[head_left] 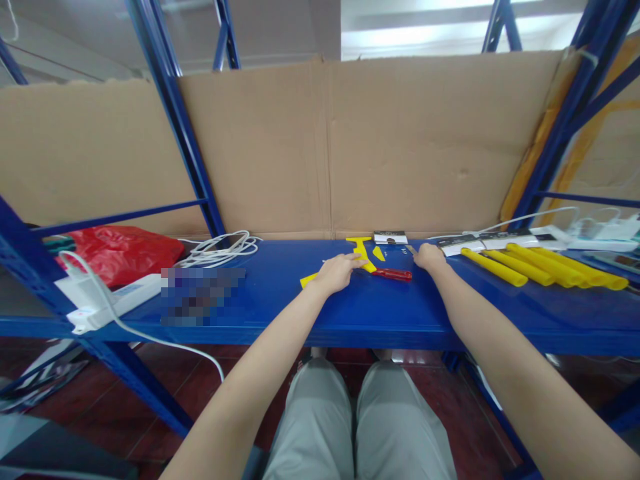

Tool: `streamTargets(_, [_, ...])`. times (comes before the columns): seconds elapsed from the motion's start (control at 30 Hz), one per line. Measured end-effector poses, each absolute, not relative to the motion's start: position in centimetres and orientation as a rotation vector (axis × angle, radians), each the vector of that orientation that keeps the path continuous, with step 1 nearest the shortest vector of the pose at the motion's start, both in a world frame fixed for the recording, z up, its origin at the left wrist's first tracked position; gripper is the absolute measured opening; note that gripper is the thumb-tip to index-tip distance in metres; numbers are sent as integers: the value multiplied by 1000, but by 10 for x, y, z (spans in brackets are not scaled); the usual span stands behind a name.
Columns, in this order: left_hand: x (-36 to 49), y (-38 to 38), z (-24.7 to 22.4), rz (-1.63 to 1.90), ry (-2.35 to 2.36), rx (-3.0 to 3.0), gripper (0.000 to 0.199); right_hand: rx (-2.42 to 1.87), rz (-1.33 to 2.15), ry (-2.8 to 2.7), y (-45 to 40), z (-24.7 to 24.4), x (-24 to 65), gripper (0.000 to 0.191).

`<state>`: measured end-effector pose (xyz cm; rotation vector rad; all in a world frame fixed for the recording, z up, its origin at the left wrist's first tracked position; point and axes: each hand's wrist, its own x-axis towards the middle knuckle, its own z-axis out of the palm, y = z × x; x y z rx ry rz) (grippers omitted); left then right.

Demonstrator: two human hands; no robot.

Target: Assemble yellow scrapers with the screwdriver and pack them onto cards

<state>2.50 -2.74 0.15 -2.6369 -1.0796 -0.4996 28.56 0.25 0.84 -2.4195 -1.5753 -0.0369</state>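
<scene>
My left hand (336, 273) is closed at the fingertips on a yellow T-shaped flat piece (364, 251) lying on the blue shelf. Below my left wrist another bit of yellow (309, 280) sticks out, mostly hidden. A red tool handle (393, 274) lies just right of the T-shaped piece; its other end is not visible. Between my hands rests a small yellow pointed piece (379, 253). My right hand (430, 256) is down on the shelf with its fingers drawn together near small pale bits (404, 251). Whatever it may grip is too small to make out.
Several yellow tubes (543, 265) lie at the right, in front of black-and-white packages (490, 241). A similar package (390, 237) sits by the cardboard wall (320, 147). At the left are coiled white cable (223, 249), a red bag (127, 253) and a power strip (120, 300).
</scene>
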Motion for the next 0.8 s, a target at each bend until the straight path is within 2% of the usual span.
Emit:
streamTargets(0.3, [25,-24,-2,-532,-1059,-2631,53,-2356,-114,-1540,0,9,284,36])
streamTargets(0.43, [25,-25,-2,-549,-1059,-2620,52,-2013,-360,-1589,-6,15,274,32])
streamTargets(0.57, [25,-27,0,-529,-1070,-2621,54,-1541,-385,-1925,-10,20,255,28])
streamTargets(0.67, [25,-27,1,-528,-1049,-2622,58,-1248,-390,-2197,-8,18,240,36])
streamTargets(0.8, [26,-24,0,-588,-957,-2639,58,-1076,-372,-2385,-4,10,228,43])
